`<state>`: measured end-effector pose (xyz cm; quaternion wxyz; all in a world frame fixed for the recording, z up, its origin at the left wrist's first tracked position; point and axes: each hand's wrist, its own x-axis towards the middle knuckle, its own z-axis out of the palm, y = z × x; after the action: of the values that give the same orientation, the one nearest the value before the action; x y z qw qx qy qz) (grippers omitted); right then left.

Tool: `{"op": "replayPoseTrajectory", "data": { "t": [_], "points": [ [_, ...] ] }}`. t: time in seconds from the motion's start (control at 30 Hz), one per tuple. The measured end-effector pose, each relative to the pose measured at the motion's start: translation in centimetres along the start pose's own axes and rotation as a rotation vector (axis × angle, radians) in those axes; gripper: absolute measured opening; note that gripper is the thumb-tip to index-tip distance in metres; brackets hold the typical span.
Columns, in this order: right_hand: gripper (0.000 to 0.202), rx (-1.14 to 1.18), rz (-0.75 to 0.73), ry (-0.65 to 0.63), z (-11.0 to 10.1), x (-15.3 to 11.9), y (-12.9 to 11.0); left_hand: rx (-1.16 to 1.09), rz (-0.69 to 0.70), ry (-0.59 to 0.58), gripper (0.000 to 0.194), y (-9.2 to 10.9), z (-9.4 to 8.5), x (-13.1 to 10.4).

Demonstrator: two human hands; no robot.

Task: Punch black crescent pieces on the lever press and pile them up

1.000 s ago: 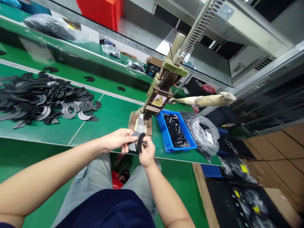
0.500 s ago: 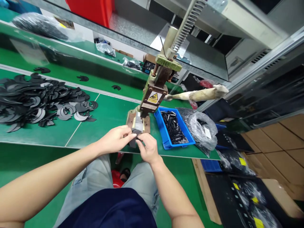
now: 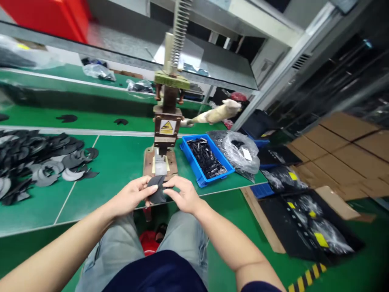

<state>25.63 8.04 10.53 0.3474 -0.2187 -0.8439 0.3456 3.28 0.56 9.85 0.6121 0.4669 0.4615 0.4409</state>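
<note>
A dark grey curved piece (image 3: pixel 157 190) is held in front of the press, over the bench's front edge. My left hand (image 3: pixel 136 194) pinches it from the left, thumb on top. The fingers of my right hand (image 3: pixel 180 192) are closed at its right edge, on a small black part whose shape is mostly hidden. Just beyond my hands stands the hand press (image 3: pixel 166 127), its punch above a pale metal fixture (image 3: pixel 160 165). Right of the press, a blue tray (image 3: pixel 199 178) holds many small black parts.
A heap of dark curved pieces (image 3: pixel 45 158) covers the bench's left side. The press lever (image 3: pixel 212 115) sticks out to the right. Beyond the blue tray lies a clear plastic bag (image 3: pixel 246 156). A metal shelf (image 3: pixel 121 50) spans the back, with a red bin (image 3: pixel 57 18) on it.
The view has swung to the right. The curved piece has been lifted away from the fixture and now shows its broad face between my two hands.
</note>
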Motion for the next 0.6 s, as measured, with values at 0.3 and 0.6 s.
{"op": "replayPoseTrajectory", "data": {
  "t": [0.3,0.6],
  "points": [
    [0.014,-0.01,0.422,-0.067,-4.2,0.9,-0.2,0.487,0.075,0.14,0.049,-5.8,-2.8,0.7],
    [0.016,-0.666,0.382,0.059,-14.6,12.5,6.7,1.05,0.487,0.126,0.027,-8.7,-1.9,-0.1]
  ]
}}
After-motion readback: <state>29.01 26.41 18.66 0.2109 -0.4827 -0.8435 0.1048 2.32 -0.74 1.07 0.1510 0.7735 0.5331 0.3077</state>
